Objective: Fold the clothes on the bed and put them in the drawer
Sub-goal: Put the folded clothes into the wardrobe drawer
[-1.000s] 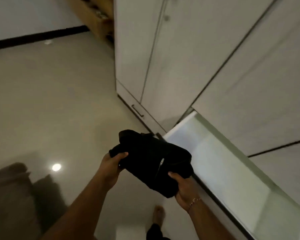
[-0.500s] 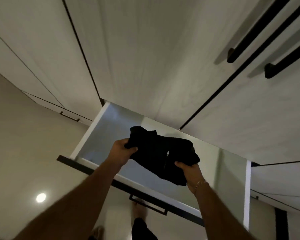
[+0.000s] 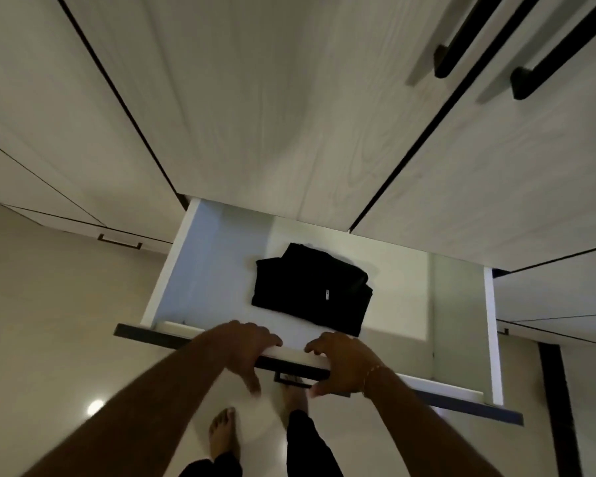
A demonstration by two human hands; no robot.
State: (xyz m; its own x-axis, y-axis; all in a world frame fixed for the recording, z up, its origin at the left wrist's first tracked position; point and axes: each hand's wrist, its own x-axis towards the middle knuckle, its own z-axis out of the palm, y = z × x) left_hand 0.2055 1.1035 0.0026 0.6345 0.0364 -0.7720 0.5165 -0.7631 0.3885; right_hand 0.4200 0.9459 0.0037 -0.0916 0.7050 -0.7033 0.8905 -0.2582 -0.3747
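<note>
Garment (image 3: 312,287), black and folded, lies inside the open drawer (image 3: 200,266), so stowing looks done; left hand (image 3: 245,346) and right hand (image 3: 341,363) curl over its front edge, closing left.

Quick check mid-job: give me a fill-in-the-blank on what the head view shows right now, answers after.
1. The folded black garment lies inside the open ____.
2. The left hand and right hand both rest on the drawer's ____ edge.
3. Neither hand holds the ____.
4. The right wrist wears a ____.

Missing words: drawer; front; garment; bracelet
</note>
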